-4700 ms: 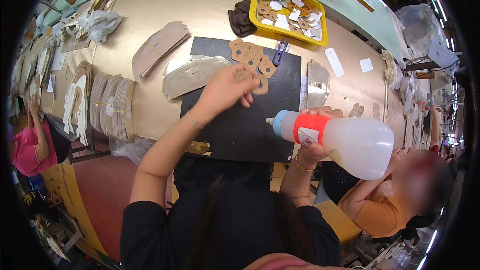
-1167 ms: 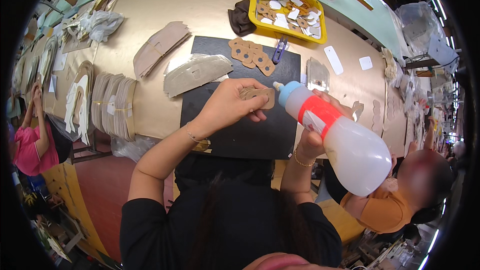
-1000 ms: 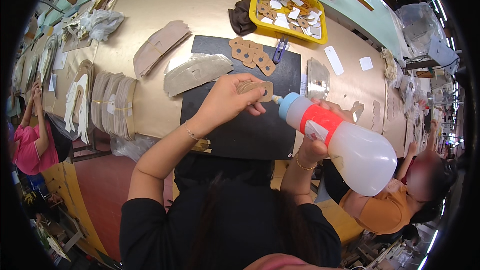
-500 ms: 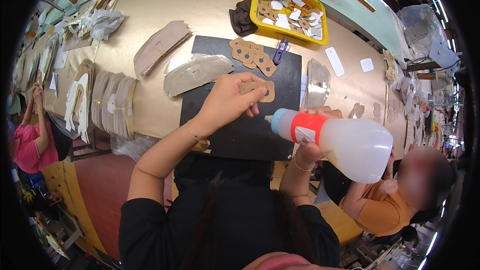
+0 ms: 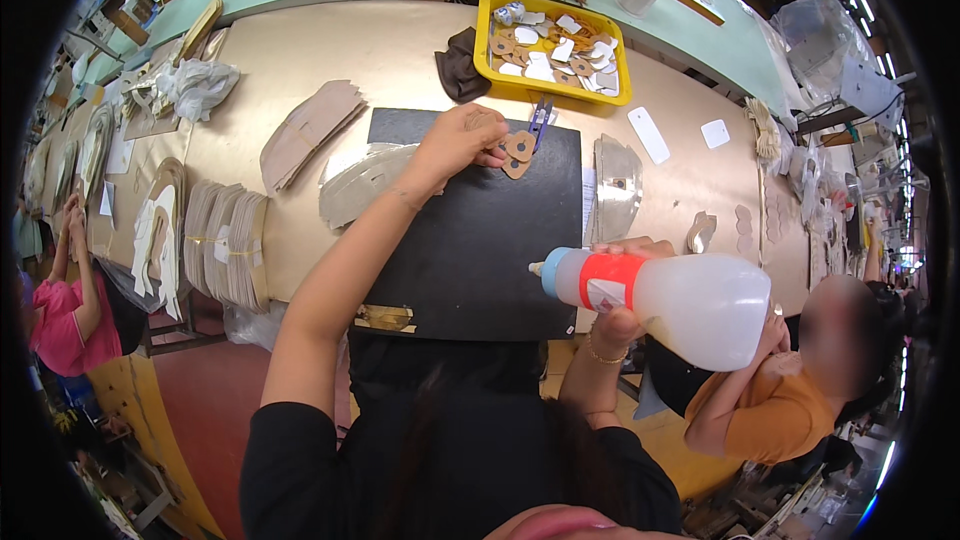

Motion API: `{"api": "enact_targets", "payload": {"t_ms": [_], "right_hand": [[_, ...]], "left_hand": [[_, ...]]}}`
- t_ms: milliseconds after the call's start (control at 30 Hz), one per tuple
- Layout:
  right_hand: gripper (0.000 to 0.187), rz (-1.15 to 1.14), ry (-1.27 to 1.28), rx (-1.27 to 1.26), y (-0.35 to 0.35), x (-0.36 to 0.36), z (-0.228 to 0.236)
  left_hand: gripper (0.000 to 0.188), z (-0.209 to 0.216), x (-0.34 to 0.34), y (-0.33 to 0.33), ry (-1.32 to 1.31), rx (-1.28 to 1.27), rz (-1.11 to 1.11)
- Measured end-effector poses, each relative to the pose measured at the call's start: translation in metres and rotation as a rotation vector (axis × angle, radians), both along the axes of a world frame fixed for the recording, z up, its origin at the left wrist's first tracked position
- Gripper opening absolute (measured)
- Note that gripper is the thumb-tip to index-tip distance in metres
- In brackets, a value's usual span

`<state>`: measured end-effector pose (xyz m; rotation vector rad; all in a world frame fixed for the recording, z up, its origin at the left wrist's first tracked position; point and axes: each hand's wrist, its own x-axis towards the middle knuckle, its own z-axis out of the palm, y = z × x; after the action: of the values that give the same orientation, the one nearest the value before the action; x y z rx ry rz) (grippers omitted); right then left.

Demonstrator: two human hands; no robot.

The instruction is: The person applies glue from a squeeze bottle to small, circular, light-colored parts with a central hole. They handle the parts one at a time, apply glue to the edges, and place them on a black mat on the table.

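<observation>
Clamping your right hand (image 5: 616,328) around the white bottle (image 5: 705,308), its blue cap (image 5: 551,272) over the right of the black mat (image 5: 470,250), you have your left hand (image 5: 456,148) closed on a stack of tan pieces (image 5: 480,122), just beside loose holed pieces (image 5: 517,148) and purple snips (image 5: 541,122), the yellow tray (image 5: 556,92) beyond on the counter (image 5: 300,45).

Holds a translucent, red-banded bottle (image 5: 690,306) sideways, nozzle left; has brown, holed pieces (image 5: 516,154) overlapping on black board (image 5: 480,250).
</observation>
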<state>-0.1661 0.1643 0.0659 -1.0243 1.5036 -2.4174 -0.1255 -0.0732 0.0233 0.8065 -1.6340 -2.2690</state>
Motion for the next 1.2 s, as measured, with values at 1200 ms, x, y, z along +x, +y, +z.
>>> {"api": "enact_targets", "payload": {"t_ms": [1200], "right_hand": [[0.082, -0.126, 0.232, 0.071, -0.02, -0.001, 0.0]], "left_hand": [[0.028, 0.052, 0.075, 0.061, -0.062, -0.073, -0.106]]}}
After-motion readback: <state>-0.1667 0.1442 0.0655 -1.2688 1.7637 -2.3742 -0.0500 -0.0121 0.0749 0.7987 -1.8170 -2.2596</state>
